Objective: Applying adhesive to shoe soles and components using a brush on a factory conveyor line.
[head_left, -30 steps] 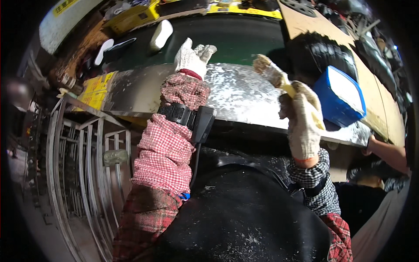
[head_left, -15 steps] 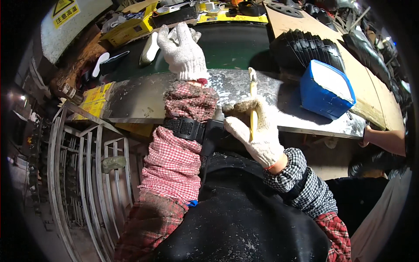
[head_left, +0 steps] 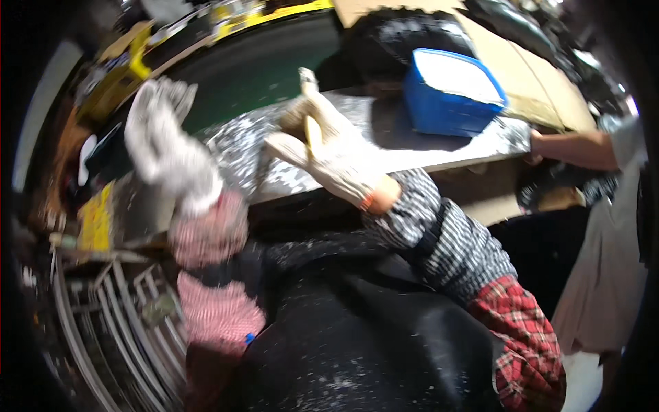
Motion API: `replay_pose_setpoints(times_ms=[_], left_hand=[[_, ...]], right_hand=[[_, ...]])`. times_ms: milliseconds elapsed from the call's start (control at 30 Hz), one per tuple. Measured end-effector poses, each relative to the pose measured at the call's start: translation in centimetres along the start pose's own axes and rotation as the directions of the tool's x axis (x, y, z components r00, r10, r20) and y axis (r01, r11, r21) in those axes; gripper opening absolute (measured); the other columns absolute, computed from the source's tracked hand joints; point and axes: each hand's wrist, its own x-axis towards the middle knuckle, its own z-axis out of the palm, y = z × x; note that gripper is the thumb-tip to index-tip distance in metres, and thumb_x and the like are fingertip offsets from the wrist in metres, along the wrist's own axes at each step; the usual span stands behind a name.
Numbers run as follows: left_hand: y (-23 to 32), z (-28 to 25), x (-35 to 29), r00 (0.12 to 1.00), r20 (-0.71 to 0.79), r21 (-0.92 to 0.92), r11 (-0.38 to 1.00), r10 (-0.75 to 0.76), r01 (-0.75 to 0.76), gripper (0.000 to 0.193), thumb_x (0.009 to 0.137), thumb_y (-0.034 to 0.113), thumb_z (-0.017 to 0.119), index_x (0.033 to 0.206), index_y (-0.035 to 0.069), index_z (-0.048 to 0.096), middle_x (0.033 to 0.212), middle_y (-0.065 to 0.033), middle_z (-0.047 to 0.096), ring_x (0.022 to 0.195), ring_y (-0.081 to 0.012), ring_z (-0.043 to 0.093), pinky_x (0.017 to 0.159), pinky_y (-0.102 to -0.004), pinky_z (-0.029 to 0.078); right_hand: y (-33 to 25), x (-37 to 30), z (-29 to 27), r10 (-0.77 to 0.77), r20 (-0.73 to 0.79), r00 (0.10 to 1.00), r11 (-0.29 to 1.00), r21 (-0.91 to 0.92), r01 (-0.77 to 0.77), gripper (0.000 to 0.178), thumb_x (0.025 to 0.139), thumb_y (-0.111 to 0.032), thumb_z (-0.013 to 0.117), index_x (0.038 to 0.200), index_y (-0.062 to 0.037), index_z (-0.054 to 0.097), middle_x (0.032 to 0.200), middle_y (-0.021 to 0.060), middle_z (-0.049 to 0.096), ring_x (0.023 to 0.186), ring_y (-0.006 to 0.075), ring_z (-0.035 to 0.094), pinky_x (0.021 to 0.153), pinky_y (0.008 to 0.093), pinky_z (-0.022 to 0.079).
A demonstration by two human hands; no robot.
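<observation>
My right hand [head_left: 336, 147], in a white knit glove, is closed around a thin brush [head_left: 314, 134] with a pale yellow handle. The brush's whitish tip points up and away, over the worktable's metal edge. My left hand [head_left: 165, 144], also gloved, is smeared by motion at the left, over the far side of that edge. Its fingers are too blurred to show whether they hold anything. A blue tub [head_left: 439, 103] holding a white substance stands right of my right hand, apart from it.
A dark green surface [head_left: 261, 75] lies behind the metal edge [head_left: 302, 178]. Black stacked pieces [head_left: 405, 41] sit behind the tub. Another person's arm [head_left: 576, 150] reaches to the edge at right. A metal rack [head_left: 117, 323] stands lower left; a yellow box [head_left: 113, 93] is farther back.
The whole view has swung and tilted, shifting the tub and table leftward in the picture. My left hand has moved left and lower in view. The brush stays in my right hand.
</observation>
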Motion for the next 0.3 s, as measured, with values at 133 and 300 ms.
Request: replay_pose_setpoints(times_ms=[133, 300], left_hand=[[2.3, 4.0, -6.6, 0.586, 0.621, -0.250, 0.841, 0.520, -0.480, 0.033, 0.083, 0.014, 0.070, 0.110, -0.004, 0.061, 0.096, -0.0212, 0.063, 0.084, -0.0333, 0.063, 0.082, -0.0446, 0.052], [6.6, 7.2, -4.7, 0.140, 0.974, -0.185, 0.982, 0.178, 0.043, 0.029, 0.073, 0.017, 0.079, 0.095, 0.002, 0.067, 0.091, -0.0179, 0.063, 0.082, -0.0359, 0.063, 0.080, -0.0432, 0.051]], right_hand=[[6.3, 1.6, 0.1, 0.433, -0.045, 0.901, 0.816, 0.444, -0.370, 0.025, 0.084, -0.016, 0.075, 0.093, -0.0027, 0.055, 0.080, 0.0041, 0.060, 0.070, 0.0105, 0.056, 0.075, 0.0265, 0.049], [5.3, 2.4, -2.0, 0.528, 0.015, 0.849, 0.695, 0.567, -0.442, 0.078, 0.084, -0.017, 0.072, 0.143, 0.0017, 0.025, 0.082, 0.0069, 0.058, 0.072, 0.0145, 0.055, 0.079, 0.0280, 0.050]])
